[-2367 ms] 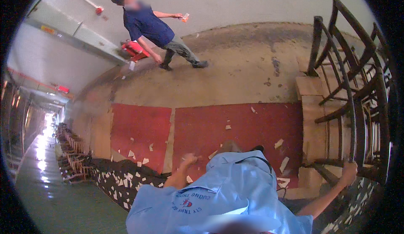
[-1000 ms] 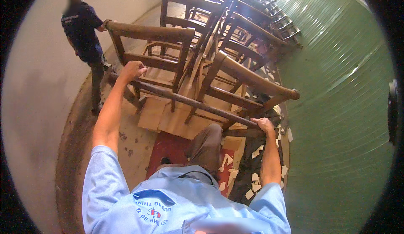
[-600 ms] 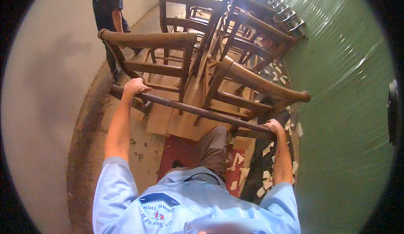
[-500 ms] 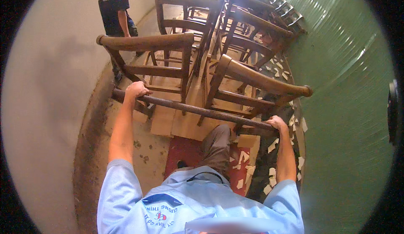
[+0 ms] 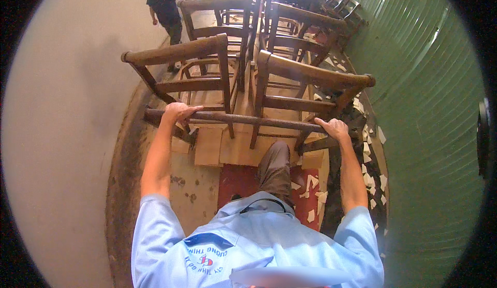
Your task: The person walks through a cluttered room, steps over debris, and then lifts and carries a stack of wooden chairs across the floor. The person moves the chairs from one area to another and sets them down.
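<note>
A dark, worn handlebar of a low cart runs across in front of me. My left hand is closed over its left part, thumb lying along the bar. Toward the bar's right end, my right hand grips it, thumb also on top. Just beyond the bar stand two brown wooden chair frames, a left chair and a right chair, their backs toward me. Both have open seats. Cardboard covers the cart bed under them.
Several more wooden chairs stand in rows ahead. A person in dark clothes is ahead at the left, beside a pale wall. Green plastic sheeting hangs along the right. White scraps litter the floor there.
The person ahead appears farther off and has turned, one arm now reaching toward the chairs. My right hand's thumb has shifted onto the bar's top. Both hands stay on the bar.
</note>
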Demonstrator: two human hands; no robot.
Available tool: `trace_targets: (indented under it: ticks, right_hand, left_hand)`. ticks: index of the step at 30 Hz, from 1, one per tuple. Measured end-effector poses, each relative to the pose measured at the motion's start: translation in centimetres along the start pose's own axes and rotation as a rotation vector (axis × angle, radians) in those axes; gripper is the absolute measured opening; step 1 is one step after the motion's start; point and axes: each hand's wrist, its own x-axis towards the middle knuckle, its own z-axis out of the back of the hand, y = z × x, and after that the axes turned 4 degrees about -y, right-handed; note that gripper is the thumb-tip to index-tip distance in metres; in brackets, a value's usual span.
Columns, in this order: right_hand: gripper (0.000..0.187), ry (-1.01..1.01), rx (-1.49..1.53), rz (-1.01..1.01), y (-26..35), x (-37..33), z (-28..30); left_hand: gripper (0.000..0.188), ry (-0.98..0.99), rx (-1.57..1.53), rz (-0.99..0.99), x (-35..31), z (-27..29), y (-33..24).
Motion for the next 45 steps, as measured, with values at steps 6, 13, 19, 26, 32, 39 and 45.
trace_targets:
  ticks: [6,13,19,26,32,39,45]
  right_hand:
    - [0.105,-0.149,-0.027,0.015,0.4,-1.0,-0.8]
    - [0.102,-0.201,-0.039,0.038,-0.7,-0.7,-1.8]
    - [0.104,-0.234,-0.041,0.025,-0.4,-1.3,-1.5]
    - [0.106,-0.266,-0.007,0.073,-1.3,-3.1,-1.0]
    - [0.099,-0.251,-0.004,0.061,-2.1,-8.3,0.3]
    - [0.086,-0.296,0.055,0.012,-2.5,-15.9,3.1]
    - [0.078,-0.317,0.075,-0.020,-1.2,-18.7,5.4]
  left_hand:
    - [0.083,-0.070,-0.102,0.129,-0.8,-0.5,-4.5]
    - [0.080,-0.287,-0.048,0.207,-1.6,-1.3,-6.0]
    - [0.085,-0.275,-0.027,0.178,-0.9,-2.0,-5.4]
    - [0.048,-0.304,0.219,-0.008,-0.3,-2.7,-4.3]
    - [0.076,-0.276,-0.010,0.202,-6.9,-0.8,-6.9]
    - [0.080,-0.257,0.007,0.127,-15.5,2.6,-7.5]
    - [0.079,-0.299,-0.003,0.097,-17.0,4.0,-6.7]
